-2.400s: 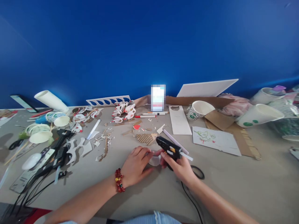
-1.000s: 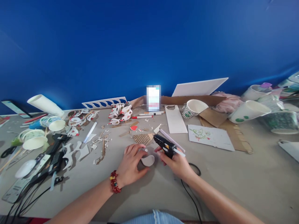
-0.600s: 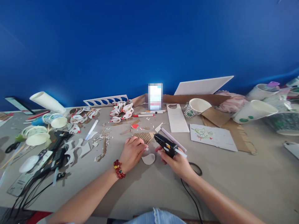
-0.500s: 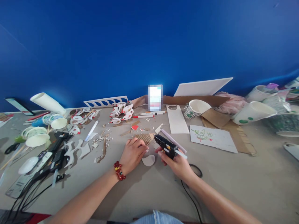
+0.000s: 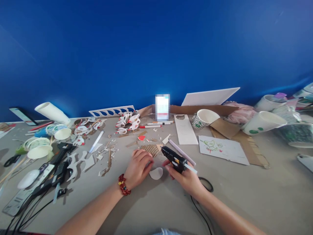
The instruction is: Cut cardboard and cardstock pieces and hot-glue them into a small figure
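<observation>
My right hand (image 5: 186, 178) grips a black glue gun (image 5: 174, 159) with a white glue stick poking out of its back; the nozzle points left and away from me. My left hand (image 5: 137, 168), with a red bead bracelet at the wrist, rests with curled fingers on the grey table (image 5: 244, 195), just left of a small white rounded paper cutout (image 5: 156, 173). Whether its fingertips pinch anything is hidden. A piece of corrugated cardboard (image 5: 151, 149) lies just beyond both hands.
A pale lilac stick (image 5: 182, 152) and a drawing sheet (image 5: 223, 149) lie to the right. Paper cups (image 5: 265, 122) and cardboard crowd the back right. White cutouts (image 5: 127, 121), markers, cups, scissors and black cables (image 5: 49, 173) fill the left. The gun's cord (image 5: 206, 186) trails toward me.
My left hand lifted off the white cutout, reached toward the corrugated cardboard, then came back beside the cutout. The glue gun stayed in my right hand throughout.
</observation>
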The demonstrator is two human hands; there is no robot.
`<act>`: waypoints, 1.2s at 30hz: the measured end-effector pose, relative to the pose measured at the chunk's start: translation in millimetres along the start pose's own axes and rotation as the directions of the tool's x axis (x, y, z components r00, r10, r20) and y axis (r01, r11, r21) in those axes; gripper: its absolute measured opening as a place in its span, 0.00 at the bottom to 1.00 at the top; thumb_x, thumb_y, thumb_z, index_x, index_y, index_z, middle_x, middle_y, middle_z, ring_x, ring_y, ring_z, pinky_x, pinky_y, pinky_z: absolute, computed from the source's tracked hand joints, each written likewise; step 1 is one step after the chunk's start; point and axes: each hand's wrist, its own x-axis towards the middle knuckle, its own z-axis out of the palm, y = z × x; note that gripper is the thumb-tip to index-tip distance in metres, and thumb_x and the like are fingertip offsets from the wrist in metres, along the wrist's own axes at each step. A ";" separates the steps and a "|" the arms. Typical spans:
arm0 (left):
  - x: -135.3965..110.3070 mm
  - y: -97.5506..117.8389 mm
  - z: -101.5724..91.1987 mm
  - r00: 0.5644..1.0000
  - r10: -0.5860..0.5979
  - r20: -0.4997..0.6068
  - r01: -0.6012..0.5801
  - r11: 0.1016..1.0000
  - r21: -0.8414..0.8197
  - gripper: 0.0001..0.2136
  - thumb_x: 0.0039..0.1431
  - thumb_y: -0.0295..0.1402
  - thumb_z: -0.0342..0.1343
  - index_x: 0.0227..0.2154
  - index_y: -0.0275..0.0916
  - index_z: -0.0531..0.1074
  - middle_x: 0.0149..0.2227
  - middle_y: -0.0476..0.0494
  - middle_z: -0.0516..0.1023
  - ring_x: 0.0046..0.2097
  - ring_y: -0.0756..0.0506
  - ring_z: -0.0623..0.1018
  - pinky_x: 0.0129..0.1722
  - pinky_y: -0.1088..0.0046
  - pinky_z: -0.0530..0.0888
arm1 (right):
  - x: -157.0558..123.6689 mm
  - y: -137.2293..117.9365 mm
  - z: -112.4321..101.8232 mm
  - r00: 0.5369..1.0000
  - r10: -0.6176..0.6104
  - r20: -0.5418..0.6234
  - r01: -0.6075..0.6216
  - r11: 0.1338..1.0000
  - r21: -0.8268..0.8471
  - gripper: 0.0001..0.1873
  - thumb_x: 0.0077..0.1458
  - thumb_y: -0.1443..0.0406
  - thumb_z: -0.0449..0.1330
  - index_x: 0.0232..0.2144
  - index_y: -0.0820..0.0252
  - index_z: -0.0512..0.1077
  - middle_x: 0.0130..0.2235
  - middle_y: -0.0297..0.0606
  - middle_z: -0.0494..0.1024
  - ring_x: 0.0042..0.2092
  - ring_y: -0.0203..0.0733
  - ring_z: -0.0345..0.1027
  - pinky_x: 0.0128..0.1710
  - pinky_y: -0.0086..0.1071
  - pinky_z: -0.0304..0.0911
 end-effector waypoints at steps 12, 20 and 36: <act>-15.7 25.9 -15.0 0.842 0.498 -0.208 -0.451 0.861 0.234 0.08 0.60 0.22 0.51 0.36 0.40 0.72 0.35 0.49 0.82 0.39 0.50 0.77 0.61 0.61 0.59 | -9.9 -8.3 10.5 0.963 0.157 0.220 -0.225 0.916 0.331 0.13 0.51 0.57 0.65 0.33 0.61 0.71 0.25 0.32 0.71 0.26 0.35 0.63 0.28 0.29 0.63; -14.3 24.2 -12.2 0.821 0.514 -0.250 -0.486 0.858 0.170 0.08 0.61 0.22 0.50 0.36 0.38 0.73 0.34 0.48 0.82 0.38 0.49 0.76 0.57 0.61 0.62 | -12.1 -11.5 11.3 0.961 0.177 0.211 -0.232 0.934 0.273 0.12 0.50 0.59 0.64 0.31 0.62 0.71 0.28 0.34 0.70 0.28 0.36 0.63 0.29 0.31 0.64; -16.9 31.4 2.1 0.984 0.053 -0.169 -0.109 0.933 -0.343 0.07 0.59 0.26 0.58 0.39 0.40 0.71 0.37 0.45 0.77 0.41 0.45 0.75 0.56 0.55 0.62 | -16.5 -3.1 17.9 0.988 0.115 0.107 -0.143 0.939 0.314 0.12 0.53 0.58 0.64 0.32 0.62 0.71 0.29 0.34 0.70 0.28 0.35 0.62 0.28 0.29 0.64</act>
